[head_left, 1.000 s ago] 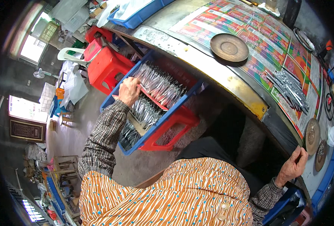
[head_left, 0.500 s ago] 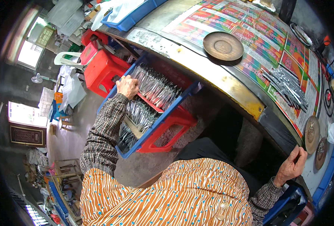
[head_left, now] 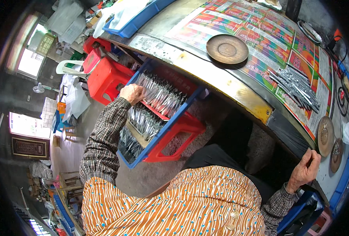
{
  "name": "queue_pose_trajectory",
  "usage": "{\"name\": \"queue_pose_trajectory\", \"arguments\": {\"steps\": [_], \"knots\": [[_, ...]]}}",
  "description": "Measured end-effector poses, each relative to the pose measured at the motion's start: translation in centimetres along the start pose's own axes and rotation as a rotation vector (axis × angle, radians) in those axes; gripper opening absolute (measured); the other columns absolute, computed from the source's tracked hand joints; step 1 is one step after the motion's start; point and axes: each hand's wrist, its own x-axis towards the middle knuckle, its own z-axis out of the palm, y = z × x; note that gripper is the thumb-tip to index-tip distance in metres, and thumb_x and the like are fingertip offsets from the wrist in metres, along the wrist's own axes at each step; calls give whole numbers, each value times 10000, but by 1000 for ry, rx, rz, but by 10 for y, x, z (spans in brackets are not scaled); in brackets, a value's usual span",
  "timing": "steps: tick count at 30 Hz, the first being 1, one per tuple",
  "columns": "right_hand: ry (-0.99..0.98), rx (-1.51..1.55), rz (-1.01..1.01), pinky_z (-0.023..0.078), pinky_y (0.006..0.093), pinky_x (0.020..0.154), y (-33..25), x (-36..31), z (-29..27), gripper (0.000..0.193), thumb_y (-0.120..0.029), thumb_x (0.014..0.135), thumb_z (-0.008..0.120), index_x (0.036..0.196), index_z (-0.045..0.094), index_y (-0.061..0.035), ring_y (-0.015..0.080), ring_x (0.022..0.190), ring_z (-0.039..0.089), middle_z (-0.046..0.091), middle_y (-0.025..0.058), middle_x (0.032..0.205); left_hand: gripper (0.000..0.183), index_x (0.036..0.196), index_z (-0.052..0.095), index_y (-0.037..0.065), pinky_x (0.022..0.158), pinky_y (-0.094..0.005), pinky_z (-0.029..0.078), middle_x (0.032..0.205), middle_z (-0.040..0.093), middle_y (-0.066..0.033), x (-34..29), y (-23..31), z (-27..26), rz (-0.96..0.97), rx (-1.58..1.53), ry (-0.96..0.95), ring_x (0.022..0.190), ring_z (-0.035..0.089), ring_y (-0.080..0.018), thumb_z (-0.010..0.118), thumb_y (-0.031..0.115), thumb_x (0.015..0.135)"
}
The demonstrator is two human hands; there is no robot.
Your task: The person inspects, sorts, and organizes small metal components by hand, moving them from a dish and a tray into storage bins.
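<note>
My left hand [head_left: 132,94] is closed at the left rim of a blue plastic crate [head_left: 169,122], beside its rows of thin silvery metal pieces [head_left: 162,93]. Its curled fingertips are hard to see, so what they hold is hidden. My right hand [head_left: 305,170] is at the front right edge of the worktable [head_left: 288,135], thumb and fingers pinched together. Anything between them is too small to name. Two round brown discs [head_left: 325,136] with raised centres lie just beyond it.
A red stool [head_left: 174,141] stands under the crate. On the table are a round dark wooden dish [head_left: 227,48], a bundle of silvery metal pieces [head_left: 294,88] on printed sheets, and a blue tray [head_left: 137,19]. Red stools [head_left: 105,78] stand on the floor at the left.
My left hand has shifted slightly nearer and inward over the crate's rim. My right hand stays at the table edge. The whole view has drifted a little.
</note>
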Motion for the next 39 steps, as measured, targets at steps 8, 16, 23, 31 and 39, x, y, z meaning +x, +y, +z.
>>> {"name": "queue_pose_trajectory", "arguments": {"steps": [8,16,23,31,39], "knots": [[0,-3,-6,426,276,565,-4,3,0,84,-5,863,635,865,563,39,166,640,490,524,81,748,234,792,684,118,698,-466,524,789,659,-194,-3,17,-1,-224,-35,23,767,657,-366,606,338,772],[4,-16,-33,416,281,544,-3,4,1,90,-11,866,635,862,561,39,169,626,481,515,84,740,178,767,678,42,720,-426,515,766,651,-206,-8,3,14,-330,-318,298,783,656,-343,642,161,640],[11,-8,-28,403,277,537,-3,2,1,95,-21,873,630,859,558,39,156,619,469,513,75,736,160,768,681,64,754,-438,511,797,653,-190,-9,2,20,-417,-368,328,815,644,-349,650,151,638],[8,-19,-22,394,273,533,-1,0,0,89,-21,877,624,862,558,37,151,617,461,510,72,735,180,773,692,64,749,-434,512,815,659,-197,-14,15,19,-499,-365,381,809,645,-350,653,180,642],[19,7,-48,389,272,525,-2,3,4,88,-18,876,625,868,558,37,147,616,450,506,69,737,139,741,671,26,654,-363,517,675,648,-158,-19,16,11,-445,-508,540,677,660,-282,661,127,646]]}}
